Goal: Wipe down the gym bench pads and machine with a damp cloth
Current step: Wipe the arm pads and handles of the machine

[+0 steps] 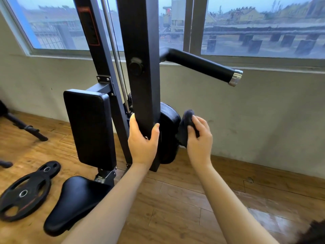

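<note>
Holding the black upright bar [140, 95] of the machine near the middle of the frame, the left hand [142, 143] curls its fingers and thumb round it. The right hand [199, 138] grips a dark cloth [186, 124] and presses it on the round pad [170, 132] behind the bar. I think wiping is partway. The long back pad [88, 127], the seat [73, 203] at lower left and the handle [202, 65] at upper right may still need wiping; I cannot tell.

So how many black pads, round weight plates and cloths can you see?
Black cushioned pads: 3 (tall back pad, saddle-shaped seat pad, rounded pad behind the post)
Black round weight plates: 2 (large, small)
Dark grey cloths: 1
Total: 6
</note>
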`<state>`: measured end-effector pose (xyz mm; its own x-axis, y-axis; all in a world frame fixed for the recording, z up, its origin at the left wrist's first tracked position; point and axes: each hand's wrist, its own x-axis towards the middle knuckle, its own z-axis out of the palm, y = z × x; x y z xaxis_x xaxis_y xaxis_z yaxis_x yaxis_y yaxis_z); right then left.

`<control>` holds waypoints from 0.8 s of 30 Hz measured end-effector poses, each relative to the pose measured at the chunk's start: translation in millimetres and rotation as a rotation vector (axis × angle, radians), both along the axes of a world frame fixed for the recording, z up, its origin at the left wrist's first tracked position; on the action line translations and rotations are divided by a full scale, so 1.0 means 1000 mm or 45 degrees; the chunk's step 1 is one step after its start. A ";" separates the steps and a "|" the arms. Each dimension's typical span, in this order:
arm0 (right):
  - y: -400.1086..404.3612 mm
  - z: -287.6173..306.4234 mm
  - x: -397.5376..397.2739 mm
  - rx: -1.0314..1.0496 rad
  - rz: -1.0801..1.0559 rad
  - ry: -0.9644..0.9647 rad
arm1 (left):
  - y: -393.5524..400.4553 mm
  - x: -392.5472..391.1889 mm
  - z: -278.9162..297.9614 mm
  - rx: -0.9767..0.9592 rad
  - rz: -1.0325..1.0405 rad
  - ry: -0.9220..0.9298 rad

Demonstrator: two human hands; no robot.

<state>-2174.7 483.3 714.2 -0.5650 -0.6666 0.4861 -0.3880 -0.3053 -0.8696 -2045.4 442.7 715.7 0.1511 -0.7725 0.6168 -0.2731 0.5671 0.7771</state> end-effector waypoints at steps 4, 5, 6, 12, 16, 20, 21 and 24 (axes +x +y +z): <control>-0.011 -0.002 0.008 -0.052 -0.036 0.550 | 0.002 -0.002 0.000 0.008 -0.007 0.000; -0.010 -0.013 0.006 -0.027 -0.083 0.565 | 0.002 -0.002 0.001 0.009 -0.004 0.003; -0.008 -0.024 0.004 0.021 -0.102 0.558 | 0.002 0.000 0.001 0.011 0.006 0.005; 0.020 -0.031 0.008 0.188 0.065 0.172 | -0.003 0.005 0.003 0.026 -0.022 -0.006; 0.030 0.017 0.019 0.030 0.193 -0.092 | 0.008 0.004 0.008 0.011 -0.019 0.118; 0.033 0.063 0.037 -0.111 0.461 -0.178 | 0.037 0.000 0.027 -0.288 -0.007 -0.004; 0.032 0.070 0.042 -0.153 0.529 -0.217 | 0.042 -0.001 0.033 -0.349 -0.073 -0.077; 0.027 0.077 0.058 -0.182 0.721 -0.387 | 0.042 0.009 0.051 -0.327 -0.289 -0.190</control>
<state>-2116.9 510.6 791.5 -0.2723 -0.8418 0.4661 0.1234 -0.5110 -0.8507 -2036.5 484.7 767.1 -0.1125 -0.5934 0.7970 -0.2179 0.7973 0.5629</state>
